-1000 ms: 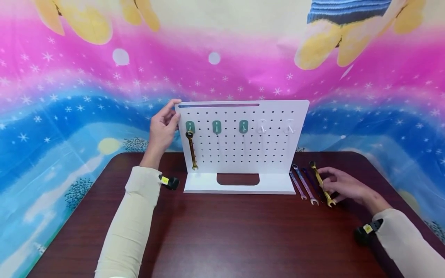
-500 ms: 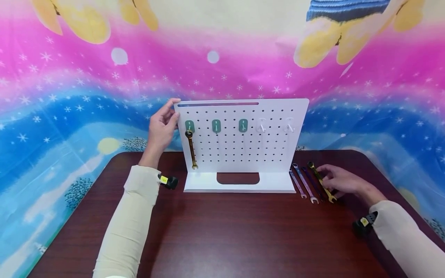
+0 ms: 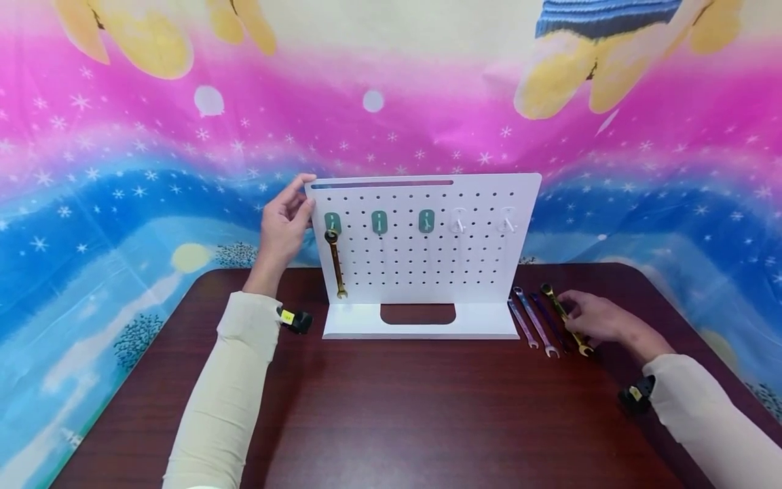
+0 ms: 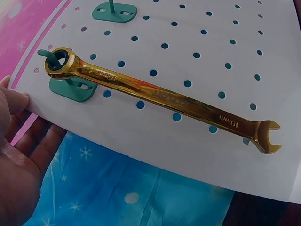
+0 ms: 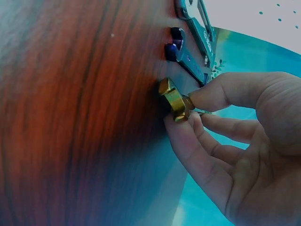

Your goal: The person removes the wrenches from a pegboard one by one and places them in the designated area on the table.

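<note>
My left hand point(image 3: 284, 221) grips the upper left edge of a white pegboard point(image 3: 366, 295), thumb at the front and fingers behind. From a green hook point(image 4: 75, 90) near that edge hangs a gold combination wrench point(image 4: 157, 94) by its ring end, its open end downward; "10mm" is marked on it. At the table's right side, my right hand point(image 3: 601, 319) pinches a second gold combination wrench point(image 3: 557, 309) between thumb and fingers. The right wrist view shows its open end point(image 5: 175, 101) close over the tabletop, while the fingers hide much of the shaft.
Between the pegboard and the right hand lie a dark purple wrench point(image 5: 186, 59) and two pinkish ones, including a longer wrench point(image 3: 537, 324). Two more green hooks and two clear hooks point(image 3: 459, 221) line the board. A printed cloth point(image 3: 183, 136) stands behind the brown table point(image 3: 427, 407).
Over the last second the right hand and its gold wrench shift slightly, the wrench's open end moving up a little in view. The left hand keeps its grip on the pegboard.
</note>
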Action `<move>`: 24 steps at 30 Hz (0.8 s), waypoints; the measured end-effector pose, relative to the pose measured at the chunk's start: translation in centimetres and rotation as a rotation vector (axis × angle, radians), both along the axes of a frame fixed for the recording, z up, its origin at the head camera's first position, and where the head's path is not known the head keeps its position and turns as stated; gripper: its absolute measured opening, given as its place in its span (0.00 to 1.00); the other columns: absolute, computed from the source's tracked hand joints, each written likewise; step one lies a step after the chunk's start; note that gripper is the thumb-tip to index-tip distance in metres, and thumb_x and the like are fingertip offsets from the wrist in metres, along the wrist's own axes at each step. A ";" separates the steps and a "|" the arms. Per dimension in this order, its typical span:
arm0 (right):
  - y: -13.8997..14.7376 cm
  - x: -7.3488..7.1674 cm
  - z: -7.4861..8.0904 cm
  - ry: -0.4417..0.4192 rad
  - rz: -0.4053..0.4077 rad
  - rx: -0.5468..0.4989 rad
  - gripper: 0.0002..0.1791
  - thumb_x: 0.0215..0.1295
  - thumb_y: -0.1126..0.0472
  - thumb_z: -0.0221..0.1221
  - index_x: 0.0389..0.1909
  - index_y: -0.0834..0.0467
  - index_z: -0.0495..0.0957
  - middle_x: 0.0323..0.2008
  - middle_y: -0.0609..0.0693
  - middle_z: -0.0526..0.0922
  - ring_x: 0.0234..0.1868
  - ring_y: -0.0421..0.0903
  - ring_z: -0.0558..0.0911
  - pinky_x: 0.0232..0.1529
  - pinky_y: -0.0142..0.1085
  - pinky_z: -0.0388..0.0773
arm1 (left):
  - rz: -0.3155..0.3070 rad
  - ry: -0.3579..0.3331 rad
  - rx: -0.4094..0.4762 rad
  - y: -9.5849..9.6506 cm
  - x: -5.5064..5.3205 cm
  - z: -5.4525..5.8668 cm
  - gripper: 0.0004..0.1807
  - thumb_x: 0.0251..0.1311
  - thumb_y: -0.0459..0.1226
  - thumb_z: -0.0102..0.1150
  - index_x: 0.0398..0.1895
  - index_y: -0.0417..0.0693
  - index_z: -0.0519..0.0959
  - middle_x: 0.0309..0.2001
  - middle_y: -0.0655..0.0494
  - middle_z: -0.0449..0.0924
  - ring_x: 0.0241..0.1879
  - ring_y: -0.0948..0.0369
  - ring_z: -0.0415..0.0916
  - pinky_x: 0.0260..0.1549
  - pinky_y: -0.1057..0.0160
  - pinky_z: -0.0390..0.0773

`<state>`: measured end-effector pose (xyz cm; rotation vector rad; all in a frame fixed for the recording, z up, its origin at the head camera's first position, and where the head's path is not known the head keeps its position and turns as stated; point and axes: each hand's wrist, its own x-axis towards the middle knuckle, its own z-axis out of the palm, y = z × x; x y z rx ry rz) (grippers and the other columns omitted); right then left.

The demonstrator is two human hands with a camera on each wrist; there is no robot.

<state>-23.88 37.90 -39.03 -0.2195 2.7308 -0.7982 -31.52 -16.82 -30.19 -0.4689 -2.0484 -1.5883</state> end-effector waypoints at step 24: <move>-1.0 1.1 -0.7 0.147 -0.038 0.175 0.28 0.68 0.66 0.62 0.62 0.79 0.68 0.41 0.68 0.81 0.26 0.48 0.80 0.30 0.47 0.81 | 0.013 -0.012 -0.004 -0.2 0.0 -0.3 0.20 0.78 0.39 0.54 0.70 0.58 0.77 0.43 0.46 0.81 0.42 0.55 0.81 0.44 0.60 0.84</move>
